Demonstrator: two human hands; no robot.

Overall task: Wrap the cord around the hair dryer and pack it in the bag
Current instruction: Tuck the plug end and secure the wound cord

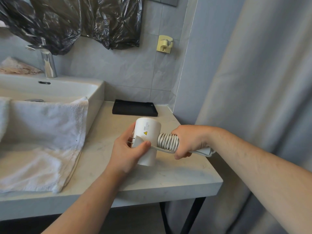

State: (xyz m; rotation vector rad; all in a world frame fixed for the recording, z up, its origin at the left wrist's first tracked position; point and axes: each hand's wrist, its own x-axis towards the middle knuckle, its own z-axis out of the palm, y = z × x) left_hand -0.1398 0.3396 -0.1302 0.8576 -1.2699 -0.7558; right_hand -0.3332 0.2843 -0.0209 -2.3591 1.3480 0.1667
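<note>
A white hair dryer is held just above the stone counter, its barrel upright and its handle pointing right. The white cord is coiled tightly in several turns around the handle. My right hand grips the handle's far end over the coils. My left hand holds the barrel and pins the white plug against it with the thumb; the plug's prongs point left. A bit of white cloth sticks out under my right hand. Black plastic bags hang on the wall above.
A white sink with a chrome tap sits at the left, a white towel draped over its front. A black tray lies at the counter's back. A yellow wall holder is above. A grey curtain hangs right.
</note>
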